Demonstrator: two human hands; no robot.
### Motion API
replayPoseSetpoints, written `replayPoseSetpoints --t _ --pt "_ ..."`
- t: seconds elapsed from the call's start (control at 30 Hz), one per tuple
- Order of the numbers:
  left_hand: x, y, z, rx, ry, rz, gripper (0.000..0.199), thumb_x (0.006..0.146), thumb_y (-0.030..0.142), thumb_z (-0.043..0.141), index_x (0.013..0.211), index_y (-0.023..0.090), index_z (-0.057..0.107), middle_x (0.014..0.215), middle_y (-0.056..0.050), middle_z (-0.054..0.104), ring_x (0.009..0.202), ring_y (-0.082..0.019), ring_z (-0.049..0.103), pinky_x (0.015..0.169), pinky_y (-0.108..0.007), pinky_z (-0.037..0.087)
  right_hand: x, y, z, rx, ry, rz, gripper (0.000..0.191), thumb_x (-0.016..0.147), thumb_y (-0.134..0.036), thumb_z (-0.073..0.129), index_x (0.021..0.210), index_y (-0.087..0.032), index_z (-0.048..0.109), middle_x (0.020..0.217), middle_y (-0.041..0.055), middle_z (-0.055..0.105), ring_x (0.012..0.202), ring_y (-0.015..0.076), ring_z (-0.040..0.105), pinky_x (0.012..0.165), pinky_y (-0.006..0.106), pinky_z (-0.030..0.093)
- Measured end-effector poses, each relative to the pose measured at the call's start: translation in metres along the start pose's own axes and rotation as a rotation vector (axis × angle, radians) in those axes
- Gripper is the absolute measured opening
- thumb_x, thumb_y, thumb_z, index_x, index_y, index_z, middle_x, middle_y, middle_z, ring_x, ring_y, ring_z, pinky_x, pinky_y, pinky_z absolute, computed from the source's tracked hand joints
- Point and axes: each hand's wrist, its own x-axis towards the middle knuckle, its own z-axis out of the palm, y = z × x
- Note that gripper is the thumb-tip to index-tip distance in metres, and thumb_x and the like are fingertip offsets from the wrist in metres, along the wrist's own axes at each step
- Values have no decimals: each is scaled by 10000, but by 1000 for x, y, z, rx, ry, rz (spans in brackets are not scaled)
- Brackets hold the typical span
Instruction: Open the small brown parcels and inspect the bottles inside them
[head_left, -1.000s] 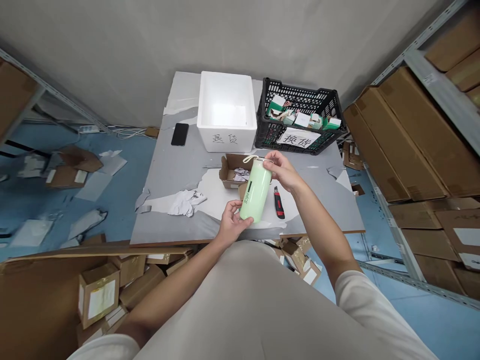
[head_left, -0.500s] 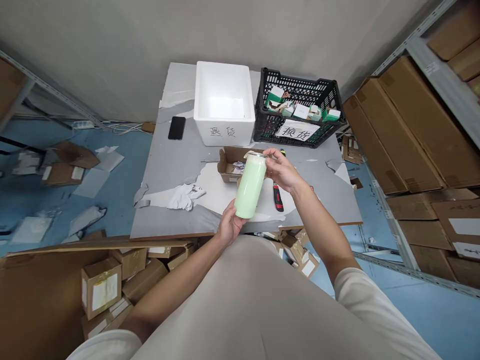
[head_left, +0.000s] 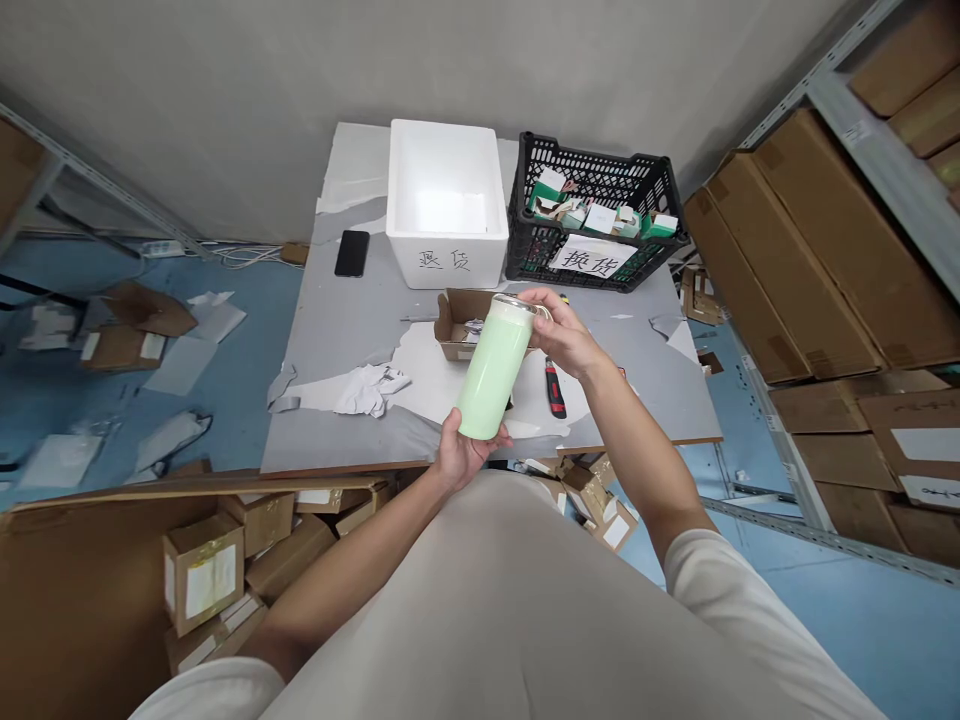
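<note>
A light green, glossy cylindrical bottle (head_left: 491, 375) with a silvery rim at its top leans to the right above the table's front part. My left hand (head_left: 463, 455) cups its base from below. At the upper end, my right hand (head_left: 559, 330) grips the rim from the right, where a pale loop shows by the fingers. Behind the bottle stands a small open cardboard box (head_left: 453, 349) with crumpled paper in it, partly hidden. A red and black utility knife (head_left: 555, 392) lies on the table below my right hand.
The grey-covered table (head_left: 337, 330) holds a white foam box (head_left: 448, 262), a black plastic crate (head_left: 645, 262) with small boxes, a phone (head_left: 352, 253) and crumpled paper (head_left: 369, 388). A large carton (head_left: 82, 600) of parcels is at lower left. Shelved cardboard boxes (head_left: 832, 240) stand on the right.
The bottle has turned about its long axis: the pale loop at its rim has gone from the left side to the right. It also tilts slightly more, and my left hand has opened under its base.
</note>
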Motion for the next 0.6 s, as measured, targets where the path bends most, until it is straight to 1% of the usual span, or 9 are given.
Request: replayPoseSetpoints --t 0.07,0.13,0.2,0.3,0.37,0.43,0.5,0.6 --pt "0 0 1 1 -29 -56 757 709 787 473 989 105 643 781 -107 695 694 -233 669 741 -397 529 2 2 1 53 -1 0 485 643 -512 778 1011 -290 554 1030 -9 572 836 143 549 702 285 502" --pt "0 -1 1 7 -10 -63 767 726 787 469 1075 120 616 939 -137 703 789 -251 686 767 -393 523 3 4 2 40 46 -21 463 641 -478 788 983 -276 550 978 -14 580 770 124 542 651 261 501" --pt "0 -3 1 24 29 -14 730 725 742 550 1169 163 551 1114 -146 665 920 -270 680 805 -399 517 4 5 3 12 89 -27 466 625 -462 802 962 -264 550 979 -9 582 763 122 539 627 251 506" --pt "0 -5 0 87 84 68 679 691 552 738 1215 236 443 1236 -117 602 1036 -269 650 850 -407 511 4 5 3 -6 112 -26 471 614 -462 808 945 -254 546 995 0 578 779 129 540 624 259 523" --pt "-1 -6 0 126 138 112 683 672 427 796 1202 278 391 1254 -83 582 1054 -244 641 867 -401 512 4 5 2 -12 117 -26 468 619 -469 802 944 -254 543 1008 2 572 784 132 542 624 264 528" --pt "-1 -6 0 138 187 157 670 671 390 802 1174 294 371 1233 -57 582 1033 -221 645 877 -401 515 4 4 2 -31 123 -30 469 622 -481 798 945 -256 542 1026 4 569 791 133 542 621 259 523" --pt "-1 -6 1 129 193 175 637 677 411 791 1148 285 380 1174 -45 608 975 -210 663 886 -419 513 3 1 1 -55 108 -34 480 624 -508 790 953 -260 546 1044 5 569 805 136 543 622 249 514" --pt "0 -5 1 83 164 166 594 703 518 735 1139 247 435 1093 -61 654 927 -219 673 878 -435 509 3 -4 -1 -39 9 -48 530 626 -615 746 982 -270 558 1059 10 571 857 151 551 662 257 512"
